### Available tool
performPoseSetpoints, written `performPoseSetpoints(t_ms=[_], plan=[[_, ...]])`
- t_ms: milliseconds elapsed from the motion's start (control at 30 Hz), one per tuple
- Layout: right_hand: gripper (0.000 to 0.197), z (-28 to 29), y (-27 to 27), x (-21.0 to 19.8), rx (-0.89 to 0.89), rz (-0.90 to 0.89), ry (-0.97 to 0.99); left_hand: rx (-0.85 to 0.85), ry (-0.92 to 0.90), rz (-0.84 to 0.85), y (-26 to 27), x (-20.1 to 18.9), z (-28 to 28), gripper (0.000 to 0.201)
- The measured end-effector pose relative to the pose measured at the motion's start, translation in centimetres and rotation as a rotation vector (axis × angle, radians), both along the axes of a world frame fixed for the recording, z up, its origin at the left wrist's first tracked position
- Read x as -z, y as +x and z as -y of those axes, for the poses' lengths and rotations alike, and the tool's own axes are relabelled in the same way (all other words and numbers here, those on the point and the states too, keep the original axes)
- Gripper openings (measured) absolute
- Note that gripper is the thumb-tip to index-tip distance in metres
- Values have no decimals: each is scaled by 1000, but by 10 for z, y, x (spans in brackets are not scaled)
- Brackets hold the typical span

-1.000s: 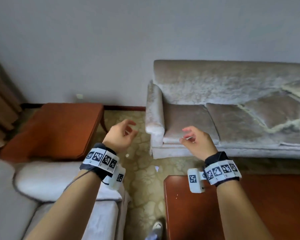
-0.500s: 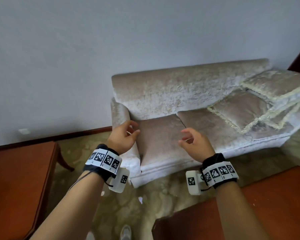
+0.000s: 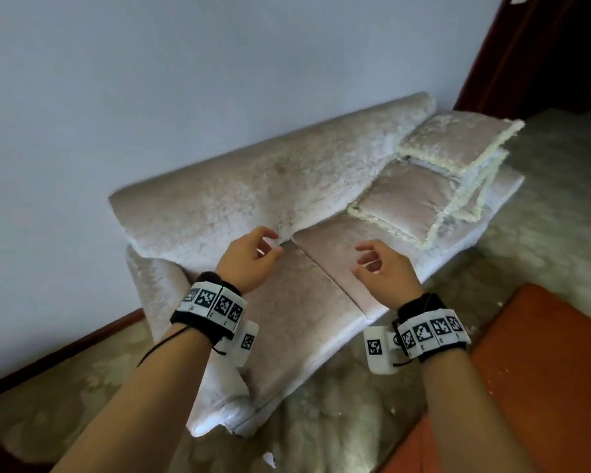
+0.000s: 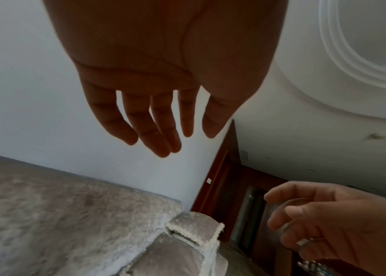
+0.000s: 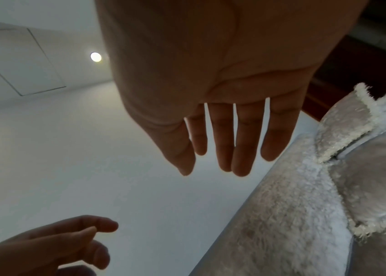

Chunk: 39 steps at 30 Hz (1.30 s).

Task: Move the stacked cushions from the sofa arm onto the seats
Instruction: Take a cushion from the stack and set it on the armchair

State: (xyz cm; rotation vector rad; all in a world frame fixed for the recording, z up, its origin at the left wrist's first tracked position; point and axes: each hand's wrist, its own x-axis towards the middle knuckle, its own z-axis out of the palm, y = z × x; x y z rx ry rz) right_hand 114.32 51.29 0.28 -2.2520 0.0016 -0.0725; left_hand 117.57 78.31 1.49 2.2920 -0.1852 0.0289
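Note:
A pale velvet sofa (image 3: 239,192) runs from lower left to upper right. Fringed beige cushions are piled at its far right end: the top cushion (image 3: 454,139) lies on the sofa arm, another cushion (image 3: 410,199) leans below it onto the seat. The same top cushion (image 4: 194,230) (image 5: 343,128) shows in both wrist views. My left hand (image 3: 253,257) hovers over the left seat (image 3: 294,322), fingers relaxed, holding nothing. My right hand (image 3: 379,268) hovers over the middle seat (image 3: 328,247), fingers loosely spread and empty. Both hands are well short of the cushions.
A reddish wooden table (image 3: 533,377) stands at the lower right, close to my right forearm. Patterned carpet (image 3: 338,428) lies between it and the sofa. A dark wooden door frame (image 3: 526,52) rises behind the cushions. A plain wall (image 3: 151,80) backs the sofa.
The view has swung right and closer to the sofa, so the cushion pile now sits nearer. Both hands stay raised and empty, now over the sofa seats.

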Motion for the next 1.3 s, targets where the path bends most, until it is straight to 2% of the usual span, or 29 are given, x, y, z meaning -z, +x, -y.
performPoseSetpoints(t_ms=[133,333,733,933,1100,1300], plan=[[31,36,18,-1,125,2,-42,172,4,4,51,4,49,25],[30,124,29,-3,310,-7,-117,382,16,-44,100,18,146,25],[33,280,83,14,462,-31,-133,522,1,-54,196,22,328,24],[33,352,147,19,488,-55,-92,548,-11,-72,276,31,392,23],[37,417,217,27,497,-141,-138,523,-25,-83,370,49,440,23],[36,481,313,16,517,-183,-140,521,-16,-126,481,59,496,28]])
